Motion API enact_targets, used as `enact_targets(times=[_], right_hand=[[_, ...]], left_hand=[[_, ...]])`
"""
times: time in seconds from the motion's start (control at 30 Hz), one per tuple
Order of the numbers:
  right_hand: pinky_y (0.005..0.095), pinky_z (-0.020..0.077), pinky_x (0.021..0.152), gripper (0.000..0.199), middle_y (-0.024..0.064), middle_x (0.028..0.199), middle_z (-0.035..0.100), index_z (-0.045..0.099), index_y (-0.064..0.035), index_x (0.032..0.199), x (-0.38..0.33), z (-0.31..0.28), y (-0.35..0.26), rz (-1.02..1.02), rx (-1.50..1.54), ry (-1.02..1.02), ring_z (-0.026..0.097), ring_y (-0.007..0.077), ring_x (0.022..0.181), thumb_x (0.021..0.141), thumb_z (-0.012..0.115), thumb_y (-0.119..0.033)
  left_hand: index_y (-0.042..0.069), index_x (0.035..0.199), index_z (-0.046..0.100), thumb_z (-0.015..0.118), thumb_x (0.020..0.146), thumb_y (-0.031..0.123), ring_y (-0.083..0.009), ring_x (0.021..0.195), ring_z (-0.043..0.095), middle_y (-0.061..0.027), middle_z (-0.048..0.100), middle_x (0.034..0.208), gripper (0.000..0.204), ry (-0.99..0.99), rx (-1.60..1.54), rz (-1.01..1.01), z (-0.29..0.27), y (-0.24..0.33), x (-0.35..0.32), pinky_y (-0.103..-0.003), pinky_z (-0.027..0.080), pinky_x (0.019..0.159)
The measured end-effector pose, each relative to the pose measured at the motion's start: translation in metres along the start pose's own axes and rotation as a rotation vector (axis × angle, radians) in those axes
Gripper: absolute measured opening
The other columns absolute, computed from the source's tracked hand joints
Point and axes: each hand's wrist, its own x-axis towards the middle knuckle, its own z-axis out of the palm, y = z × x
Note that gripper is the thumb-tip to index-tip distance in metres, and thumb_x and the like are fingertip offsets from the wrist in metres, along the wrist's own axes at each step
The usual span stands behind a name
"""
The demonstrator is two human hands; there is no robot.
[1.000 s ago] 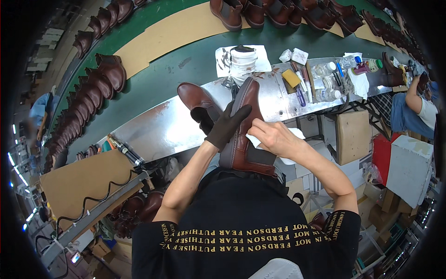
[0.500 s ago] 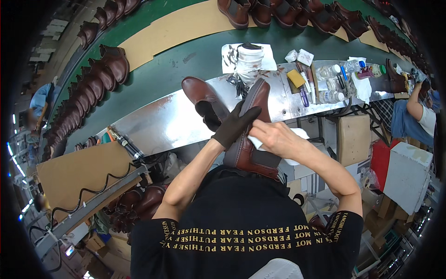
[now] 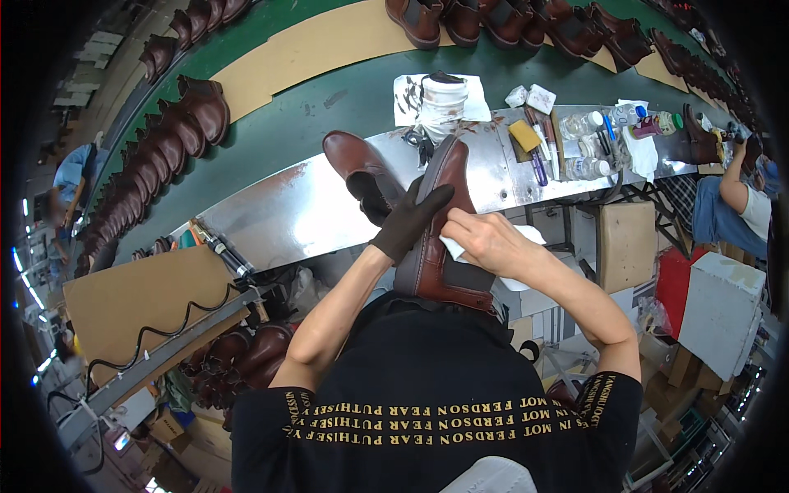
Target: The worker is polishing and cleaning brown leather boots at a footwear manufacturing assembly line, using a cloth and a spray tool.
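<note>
A brown ankle boot (image 3: 440, 238) stands toe-away in front of the person, heel end against the black shirt, toe resting on the metal desk (image 3: 288, 218). The left hand (image 3: 408, 220), in a dark glove, is closed around the boot's left side, fingers laid across its upper. The bare right hand (image 3: 485, 242) presses a white cloth (image 3: 460, 246) against the boot's right side, fingers curled onto it. Just left of the boot's toe a second brown boot (image 3: 362, 168) lies on the desk. Beyond the toe stands a smeared white tub (image 3: 442, 103) on paper. Right of it lie bottles and brushes (image 3: 575, 140).
</note>
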Motion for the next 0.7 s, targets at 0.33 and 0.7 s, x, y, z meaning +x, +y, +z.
enact_targets(times=[0.33, 0.7], right_hand=[[0.0378, 0.0508, 0.054, 0.027, 0.0125, 0.084, 0.05, 0.048, 0.0008, 0.085, -0.013, 0.006, 0.007, 0.024, 0.014, 0.006, 0.06, 0.0291, 0.069, 0.061, 0.061, 0.003], [0.0411, 0.0503, 0.063, 0.03, 0.0142, 0.086, 0.053, 0.051, -0.0025, 0.086, -0.034, 0.0, 0.016, 0.217, 0.068, -0.039, 0.06, 0.034, 0.074, 0.06, 0.066, 0.0]], left_hand=[[0.0, 0.125, 0.045, 0.059, 0.084, 0.036, -0.0195, 0.1, 0.054, -0.0138, 0.054, 0.112, 0.056, 0.032, 0.188, 0.25, -0.005, -0.02, 0.005, -0.03, 0.044, 0.084], [-0.002, 0.132, 0.037, 0.06, 0.083, 0.043, -0.0216, 0.11, 0.051, -0.017, 0.051, 0.121, 0.071, 0.071, 0.064, 0.097, 0.001, -0.013, -0.004, -0.031, 0.04, 0.093]])
